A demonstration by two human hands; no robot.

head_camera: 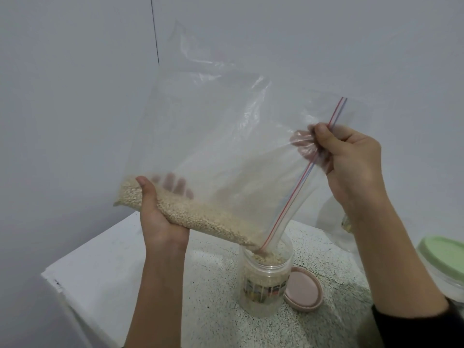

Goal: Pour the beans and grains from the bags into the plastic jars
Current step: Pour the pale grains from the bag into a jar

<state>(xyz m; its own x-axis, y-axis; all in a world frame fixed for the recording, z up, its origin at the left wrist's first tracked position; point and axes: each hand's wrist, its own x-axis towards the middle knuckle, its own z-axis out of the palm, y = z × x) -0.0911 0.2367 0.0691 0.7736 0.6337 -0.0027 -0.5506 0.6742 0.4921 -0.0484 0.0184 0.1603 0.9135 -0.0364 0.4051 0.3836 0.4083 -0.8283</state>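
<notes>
Clear plastic makes up one zip bag of pale grains, tilted so its lower corner sits in the mouth of one clear jar on the speckled counter. At eight o'clock the left hand cups the grain-filled bottom edge, thumb in front, four fingers behind. At three o'clock the right hand pinches the striped zip edge; one pink lid touches the jar, one green lid at far right.

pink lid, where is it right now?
Head view, lower right: the pink lid lies on the speckled counter, right beside the open jar, touching or nearly so.
</notes>
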